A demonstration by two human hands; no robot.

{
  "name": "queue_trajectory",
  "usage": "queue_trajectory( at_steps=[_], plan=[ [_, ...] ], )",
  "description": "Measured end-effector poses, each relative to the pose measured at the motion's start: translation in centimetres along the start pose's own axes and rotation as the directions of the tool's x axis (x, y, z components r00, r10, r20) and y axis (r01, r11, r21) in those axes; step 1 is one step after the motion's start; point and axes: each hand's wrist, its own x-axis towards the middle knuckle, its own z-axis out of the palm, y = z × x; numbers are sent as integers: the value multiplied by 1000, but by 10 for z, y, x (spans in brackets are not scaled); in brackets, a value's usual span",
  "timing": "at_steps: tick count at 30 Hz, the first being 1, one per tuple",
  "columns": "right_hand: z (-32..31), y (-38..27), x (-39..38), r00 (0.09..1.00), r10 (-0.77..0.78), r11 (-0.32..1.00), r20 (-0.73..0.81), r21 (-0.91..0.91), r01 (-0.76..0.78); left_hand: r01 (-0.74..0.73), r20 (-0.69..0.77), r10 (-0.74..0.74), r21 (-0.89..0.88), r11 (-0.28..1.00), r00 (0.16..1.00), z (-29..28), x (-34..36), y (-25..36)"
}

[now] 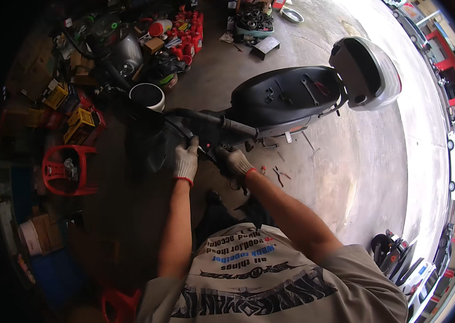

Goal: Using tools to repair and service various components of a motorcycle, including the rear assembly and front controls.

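Both my hands wear pale knitted gloves with red cuffs, close together beside the front of a scooter. My left hand [186, 160] closes around a thin black cable [201, 150] with a shiny section. To its right, the fingers of my right hand [235, 161] are curled at a dark part by the scooter's footwell; what they hold is too dark to make out. Above the hands runs a thick dark grey tube [235, 126]. On the black scooter seat [254, 91] lie a wrench [310, 92], red-handled pliers [322, 88] and smaller dark tools.
An open grey top box [383, 81] is behind the seat. Pliers [278, 176] lie on the concrete floor right of my hands. At left stand a red plastic chair [50, 171] and stacked cartons [79, 124]. Red bottles [192, 35] and a parts tub [254, 32] are farther off.
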Motion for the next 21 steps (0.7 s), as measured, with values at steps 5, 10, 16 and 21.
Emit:
queue_trajectory(
  at_steps=[5,10,16,21],
  plan=[
    [-3,10,3,1000,-5,992,16,128,3,17,-36,-19,-51,999,999,5,-10,5],
    [-9,2,7,991,47,968,128,240,-77,72,38,-67,-167,983,997,15,-31,-14],
    [-26,5,10,979,-29,973,201,230,-18,356,400,-165,-472,807,902,31,-44,11],
    [-37,-1,-1,969,-166,953,183,283,110,367,417,-117,-593,717,901,44,-39,19]
  ],
)
